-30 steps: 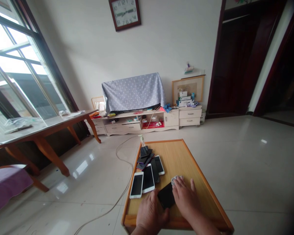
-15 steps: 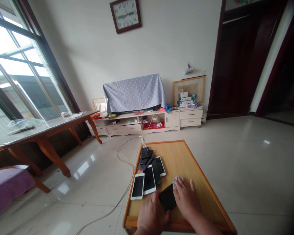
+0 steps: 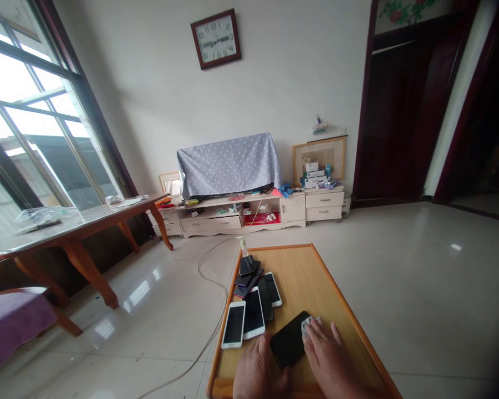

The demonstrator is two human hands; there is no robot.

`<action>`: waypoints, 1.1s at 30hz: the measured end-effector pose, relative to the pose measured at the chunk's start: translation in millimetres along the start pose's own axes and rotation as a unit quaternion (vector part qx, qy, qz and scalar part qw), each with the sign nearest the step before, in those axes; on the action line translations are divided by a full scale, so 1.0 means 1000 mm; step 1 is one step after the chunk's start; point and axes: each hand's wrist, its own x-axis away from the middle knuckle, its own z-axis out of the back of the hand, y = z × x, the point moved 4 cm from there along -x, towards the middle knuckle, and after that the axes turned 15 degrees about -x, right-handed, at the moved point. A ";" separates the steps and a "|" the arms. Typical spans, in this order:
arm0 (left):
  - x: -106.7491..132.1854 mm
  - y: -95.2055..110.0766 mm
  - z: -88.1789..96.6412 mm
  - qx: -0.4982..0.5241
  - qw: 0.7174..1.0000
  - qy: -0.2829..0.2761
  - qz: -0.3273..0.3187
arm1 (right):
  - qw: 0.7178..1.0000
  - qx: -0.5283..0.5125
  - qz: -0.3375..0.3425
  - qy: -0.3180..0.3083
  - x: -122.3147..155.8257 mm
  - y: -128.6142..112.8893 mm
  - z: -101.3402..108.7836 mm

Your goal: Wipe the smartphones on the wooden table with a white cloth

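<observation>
A black phone (image 3: 289,343) lies screen up near the front of a low wooden table (image 3: 316,277). My left hand (image 3: 258,372) rests on the phone's near left corner, fingers curled against its edge. Flat on the phone's right side lies my right hand (image 3: 330,354), fingers stretched out and pressing a small pale cloth (image 3: 307,323) under the fingertips. A row of several other phones (image 3: 251,302), white and dark, lies along the table's left edge. A small pump bottle (image 3: 242,246) stands at the far left corner.
A white cable (image 3: 208,277) runs over the tiled floor left of the table. A long wooden table (image 3: 70,221) stands by the window at left. A TV cabinet (image 3: 249,208) with a cloth-covered screen lines the far wall. A dark doorway (image 3: 395,111) opens at right.
The camera has tilted up a little, so the table and hands sit lower in view. My right hand with the cloth has shifted toward the phone's far right corner.
</observation>
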 end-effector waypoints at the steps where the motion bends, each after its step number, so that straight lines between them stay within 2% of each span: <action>1: -0.001 0.000 0.000 -0.001 1.000 -0.001 0.002 | 1.000 0.005 0.016 0.001 0.003 0.001 -0.005; 5: -0.002 0.001 0.002 0.001 1.000 -0.017 0.004 | 0.984 -0.020 0.170 -0.046 0.022 -0.016 -0.033; 7: -0.002 0.001 0.003 -0.001 1.000 -0.027 0.005 | 0.977 -0.040 0.200 -0.063 0.028 -0.020 -0.037; 12: -0.002 0.003 0.006 0.004 1.000 -0.007 0.002 | 0.997 -0.012 0.074 -0.008 0.016 0.011 -0.009; 14: -0.003 0.002 0.005 0.008 1.000 -0.015 0.002 | 0.998 0.020 0.066 0.009 0.014 0.019 -0.007; 16: -0.004 0.000 0.004 0.009 1.000 -0.021 0.005 | 0.992 0.041 0.117 0.018 0.017 0.015 -0.018; 19: -0.006 -0.003 0.001 0.010 0.999 -0.032 0.001 | 0.970 0.035 0.239 0.027 0.028 -0.009 -0.042; 21: -0.006 -0.003 0.000 0.011 0.999 -0.034 -0.006 | 0.962 0.017 0.272 0.020 0.031 -0.020 -0.049; 23: -0.005 -0.003 0.000 0.009 1.000 -0.026 -0.004 | 0.972 -0.002 0.233 0.007 0.026 -0.020 -0.040; 26: -0.003 -0.001 0.000 0.005 1.000 -0.020 0.002 | 0.994 -0.015 0.109 0.012 0.013 -0.001 -0.015; 28: -0.002 0.000 0.001 0.003 1.000 -0.025 0.003 | 0.998 -0.010 0.056 0.020 0.007 0.007 -0.005; 30: -0.002 0.000 0.003 0.003 1.000 -0.024 0.004 | 0.998 -0.007 0.064 0.009 0.008 0.002 -0.010; 33: -0.003 -0.001 0.007 0.000 0.999 -0.038 0.000 | 0.986 -0.034 0.161 -0.030 0.019 -0.026 -0.030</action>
